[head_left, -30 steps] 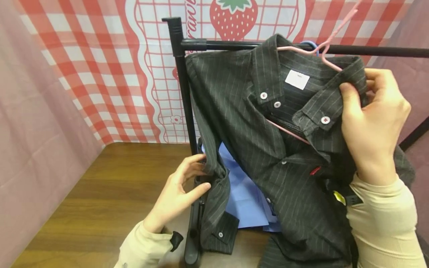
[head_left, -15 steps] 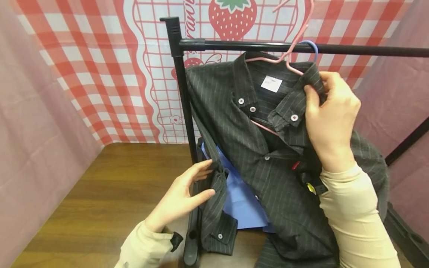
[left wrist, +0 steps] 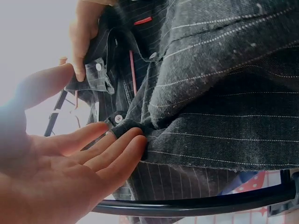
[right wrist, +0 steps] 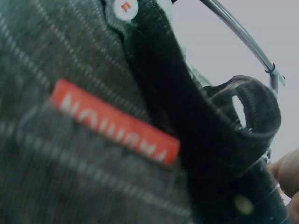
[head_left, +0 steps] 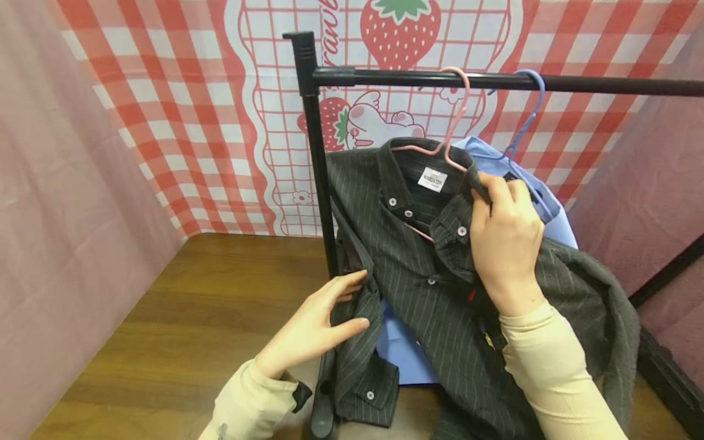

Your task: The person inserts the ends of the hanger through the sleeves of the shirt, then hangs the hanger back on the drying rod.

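Note:
A black pinstriped shirt [head_left: 404, 275] with white buttons hangs on a pink hanger [head_left: 455, 119], whose hook lies over the rack's black rail [head_left: 379, 77]. My right hand [head_left: 508, 241] pinches the shirt's collar on its right side, thumb in front. My left hand [head_left: 313, 327] is beside the shirt's sleeve [head_left: 360, 354], thumb and fingers spread. In the left wrist view the left hand's [left wrist: 70, 170] fingertips meet the dark cloth without curling round it. The right wrist view is filled by the shirt front with a red label [right wrist: 114, 122]; only a bit of the right hand [right wrist: 287, 175] shows there.
Behind the dark shirt a light blue shirt [head_left: 561, 227] hangs from a blue hanger [head_left: 532, 113] on the same rail. The rack's black upright [head_left: 319, 171] stands left of the shirts on a wooden tabletop [head_left: 220, 318]. A red-checked strawberry cloth [head_left: 165, 110] covers the back.
The right hand has moved left and down with the collar. The pink hanger's hook, earlier raised above the rail, now sits over it. More of the blue shirt shows. The left hand stays by the sleeve.

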Demonstrator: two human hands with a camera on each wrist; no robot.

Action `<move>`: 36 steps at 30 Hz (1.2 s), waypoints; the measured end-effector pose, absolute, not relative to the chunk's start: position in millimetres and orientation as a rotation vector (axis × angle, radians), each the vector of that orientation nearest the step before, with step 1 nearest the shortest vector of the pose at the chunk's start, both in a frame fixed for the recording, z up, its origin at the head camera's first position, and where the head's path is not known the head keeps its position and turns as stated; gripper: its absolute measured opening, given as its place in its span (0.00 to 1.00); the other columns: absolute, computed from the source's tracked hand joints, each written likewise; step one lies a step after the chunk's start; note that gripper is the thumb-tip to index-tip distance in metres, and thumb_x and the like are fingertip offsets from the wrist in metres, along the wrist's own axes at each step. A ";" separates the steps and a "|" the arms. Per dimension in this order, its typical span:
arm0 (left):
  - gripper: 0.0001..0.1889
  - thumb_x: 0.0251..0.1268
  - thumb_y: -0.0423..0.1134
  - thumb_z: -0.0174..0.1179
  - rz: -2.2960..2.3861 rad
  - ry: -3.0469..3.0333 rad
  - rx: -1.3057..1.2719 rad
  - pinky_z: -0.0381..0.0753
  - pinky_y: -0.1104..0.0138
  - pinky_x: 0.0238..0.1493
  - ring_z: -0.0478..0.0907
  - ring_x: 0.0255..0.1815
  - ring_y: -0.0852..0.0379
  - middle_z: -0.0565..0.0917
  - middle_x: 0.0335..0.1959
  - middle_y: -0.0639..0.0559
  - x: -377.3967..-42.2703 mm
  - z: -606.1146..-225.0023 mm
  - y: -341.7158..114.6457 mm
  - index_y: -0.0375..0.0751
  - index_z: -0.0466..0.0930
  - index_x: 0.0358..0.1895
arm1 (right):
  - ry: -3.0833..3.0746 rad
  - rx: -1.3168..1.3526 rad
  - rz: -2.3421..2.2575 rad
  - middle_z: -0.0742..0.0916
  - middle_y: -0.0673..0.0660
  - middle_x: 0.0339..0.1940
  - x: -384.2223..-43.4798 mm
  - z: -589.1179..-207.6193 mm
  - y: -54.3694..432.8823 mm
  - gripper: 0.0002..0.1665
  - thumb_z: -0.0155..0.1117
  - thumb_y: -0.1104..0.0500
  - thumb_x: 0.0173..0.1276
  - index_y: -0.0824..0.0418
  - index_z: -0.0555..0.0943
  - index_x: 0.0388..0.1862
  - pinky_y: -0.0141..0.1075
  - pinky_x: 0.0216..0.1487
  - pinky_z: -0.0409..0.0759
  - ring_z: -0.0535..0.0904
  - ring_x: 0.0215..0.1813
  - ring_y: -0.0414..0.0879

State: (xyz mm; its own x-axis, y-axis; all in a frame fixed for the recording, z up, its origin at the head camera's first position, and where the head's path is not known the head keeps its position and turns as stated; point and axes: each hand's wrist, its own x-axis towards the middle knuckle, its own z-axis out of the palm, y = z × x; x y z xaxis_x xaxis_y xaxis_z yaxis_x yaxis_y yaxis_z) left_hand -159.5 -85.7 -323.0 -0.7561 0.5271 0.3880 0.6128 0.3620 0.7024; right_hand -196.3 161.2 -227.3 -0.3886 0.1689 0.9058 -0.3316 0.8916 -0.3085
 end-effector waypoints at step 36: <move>0.24 0.60 0.44 0.58 -1.236 -2.588 -0.984 0.73 0.67 0.44 0.73 0.47 0.59 0.73 0.56 0.55 -165.5 -330.3 -80.6 0.44 0.70 0.60 | -2.242 -0.345 0.769 0.78 0.73 0.47 -73.2 -313.1 230.6 0.36 0.69 0.54 0.52 0.66 0.68 0.57 0.57 0.44 0.62 0.70 0.48 0.72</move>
State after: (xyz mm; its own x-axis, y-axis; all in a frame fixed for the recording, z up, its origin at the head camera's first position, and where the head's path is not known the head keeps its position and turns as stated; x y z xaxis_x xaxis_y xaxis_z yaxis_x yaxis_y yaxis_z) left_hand -165.5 -80.6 -330.3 -0.7838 0.5079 0.3573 0.5971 0.4585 0.6581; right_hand -73.2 230.6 -313.1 -0.6980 0.4517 0.5556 0.0154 0.7852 -0.6190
